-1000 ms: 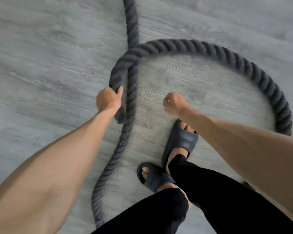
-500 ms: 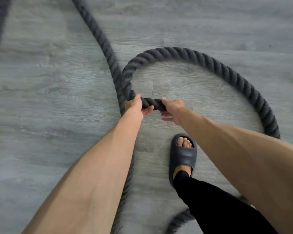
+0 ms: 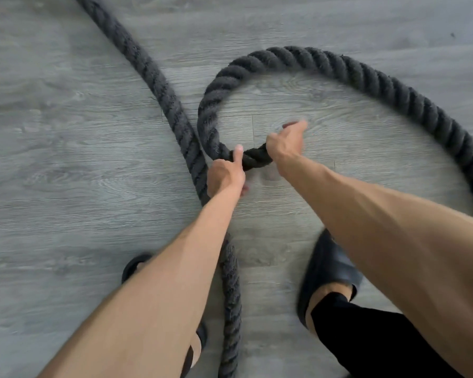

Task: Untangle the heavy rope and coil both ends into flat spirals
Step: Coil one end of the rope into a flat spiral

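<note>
A thick dark grey twisted rope [image 3: 339, 64] lies on the floor. One strand runs from the top left down between my feet. A second stretch curves in a wide arc from the right edge and curls into a tight hook at the centre. My left hand [image 3: 225, 174] grips the bottom of that hook, thumb laid up over the rope. My right hand [image 3: 284, 143] rests on the rope's end just to the right, its fingers stretched out and blurred. The rope's tip is hidden under that hand.
The grey wood-look floor [image 3: 66, 159] fills the view. My right foot in a dark slide sandal [image 3: 328, 271] stands right of the long strand. My left sandal [image 3: 135, 266] is partly hidden under my left forearm.
The hook of rope has been curled tighter. My right hand's fingers have opened out over the rope end. My feet have shifted to straddle the long strand.
</note>
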Available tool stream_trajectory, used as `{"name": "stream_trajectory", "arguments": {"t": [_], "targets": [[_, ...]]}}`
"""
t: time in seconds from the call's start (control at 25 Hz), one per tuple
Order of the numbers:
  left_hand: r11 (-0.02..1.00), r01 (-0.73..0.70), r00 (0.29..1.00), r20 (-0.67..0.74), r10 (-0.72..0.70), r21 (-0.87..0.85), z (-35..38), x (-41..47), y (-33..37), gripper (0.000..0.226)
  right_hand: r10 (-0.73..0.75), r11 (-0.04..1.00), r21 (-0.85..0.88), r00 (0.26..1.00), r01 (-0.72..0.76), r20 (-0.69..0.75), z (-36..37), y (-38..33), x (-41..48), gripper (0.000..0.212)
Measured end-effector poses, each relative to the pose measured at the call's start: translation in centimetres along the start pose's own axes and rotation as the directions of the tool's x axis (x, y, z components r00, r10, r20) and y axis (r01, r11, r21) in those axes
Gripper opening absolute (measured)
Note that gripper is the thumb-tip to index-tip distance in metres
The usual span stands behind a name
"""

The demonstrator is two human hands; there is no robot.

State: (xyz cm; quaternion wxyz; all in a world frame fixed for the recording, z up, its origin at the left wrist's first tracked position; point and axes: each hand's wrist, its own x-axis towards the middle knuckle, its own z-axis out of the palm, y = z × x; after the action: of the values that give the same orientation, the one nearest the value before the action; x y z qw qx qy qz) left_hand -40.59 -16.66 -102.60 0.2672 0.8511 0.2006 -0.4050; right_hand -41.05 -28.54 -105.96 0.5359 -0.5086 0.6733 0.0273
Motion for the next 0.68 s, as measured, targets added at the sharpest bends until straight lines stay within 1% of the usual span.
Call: {"name": "stream_trajectory", "arguments": {"t": [0.04, 0.08, 0.12, 0.16, 0.2, 0.24, 0.28, 0.32, 0.36, 0.4, 0.44, 0.52, 0.56, 0.6, 0.64, 0.68], "targets": [[0.972, -0.14, 0.978, -0.128, 0.166, 0.191, 0.3, 0.5, -1.0, 0.062, -0.101, 0.987, -0.124, 0.994, 0.106, 0.043, 0.2, -0.2, 0.6, 0.022], [0.89, -0.313, 0.893, -0.215, 0.394, 0.332, 0.5, 0.7, -1.5, 0.054, -0.178, 0.96, -0.2, 0.979, 0.195, 0.102, 0.1, -0.7, 1.0, 0.021], [0.775, -0.484, 0.756, -0.253, 0.604, 0.406, 0.7, 1.1, -1.4, 0.044, -0.248, 0.916, -0.281, 0.955, 0.286, 0.165, -0.2, -1.0, 1.5, 0.022], [0.652, -0.617, 0.617, -0.242, 0.748, 0.44, 1.1, 2.0, -1.0, 0.036, -0.314, 0.846, -0.372, 0.922, 0.38, 0.228, -0.4, -1.2, 2.0, 0.026], [0.547, -0.692, 0.53, -0.183, 0.828, 0.471, 1.6, 3.2, -0.5, 0.036, -0.353, 0.769, -0.451, 0.889, 0.453, 0.291, -0.6, -1.5, 2.8, 0.03], [0.459, -0.717, 0.505, -0.062, 0.861, 0.524, 2.0, 4.2, 0.2, 0.042, -0.368, 0.705, -0.501, 0.862, 0.503, 0.348, -0.7, -1.8, 3.6, 0.033], [0.358, -0.716, 0.499, 0.081, 0.863, 0.599, 2.6, 5.0, 0.7, 0.051, -0.374, 0.652, -0.523, 0.833, 0.549, 0.408, -0.8, -2.1, 4.3, 0.034], [0.26, -0.707, 0.49, 0.19, 0.851, 0.657, 3.3, 5.7, 0.9, 0.057, -0.384, 0.612, -0.524, 0.802, 0.592, 0.459, -0.8, -2.4, 5.1, 0.035], [0.207, -0.704, 0.469, 0.225, 0.854, 0.68, 4.1, 6.3, 1.2, 0.06, -0.414, 0.575, -0.519, 0.772, 0.632, 0.481, -0.7, -2.6, 5.8, 0.036], [0.21, -0.711, 0.448, 0.202, 0.871, 0.671, 4.6, 6.7, 1.6, 0.06, -0.459, 0.552, -0.506, 0.748, 0.663, 0.479, -0.4, -2.7, 6.3, 0.038], [0.247, -0.727, 0.436, 0.152, 0.887, 0.641, 5.0, 7.1, 2.1, 0.058, -0.517, 0.543, -0.483, 0.727, 0.687, 0.452, 0.0, -2.9, 6.6, 0.04], [0.355, -0.725, 0.461, 0.033, 0.887, 0.591, 5.1, 7.5, 3.6, 0.053, -0.635, 0.533, -0.443, 0.687, 0.721, 0.354, 1.2, -3.1, 6.8, 0.042], [0.406, -0.708, 0.487, -0.016, 0.873, 0.578, 5.0, 7.7, 4.5, 0.048, -0.679, 0.512, -0.463, 0.671, 0.724, 0.298, 1.8, -3.4, 6.8, 0.043], [0.461, -0.687, 0.523, -0.057, 0.85, 0.562, 5.0, 7.8, 5.3, 0.043, -0.699, 0.486, -0.52, 0.67, 0.702, 0.251, 2.4, -3.7, 6.9, 0.046], [0.519, -0.664, 0.565, -0.095, 0.82, 0.538, 5.0, 7.7, 5.9, 0.04, -0.681, 0.467, -0.601, 0.698, 0.648, 0.224, 2.8, -4.2, 7.2, 0.053], [0.575, -0.647, 0.602, -0.127, 0.789, 0.501, 5.3, 7.9, 6.2, 0.041, -0.613, 0.459, -0.676, 0.756, 0.576, 0.228, 3.1, -4.7, 7.6, 0.061]]}}
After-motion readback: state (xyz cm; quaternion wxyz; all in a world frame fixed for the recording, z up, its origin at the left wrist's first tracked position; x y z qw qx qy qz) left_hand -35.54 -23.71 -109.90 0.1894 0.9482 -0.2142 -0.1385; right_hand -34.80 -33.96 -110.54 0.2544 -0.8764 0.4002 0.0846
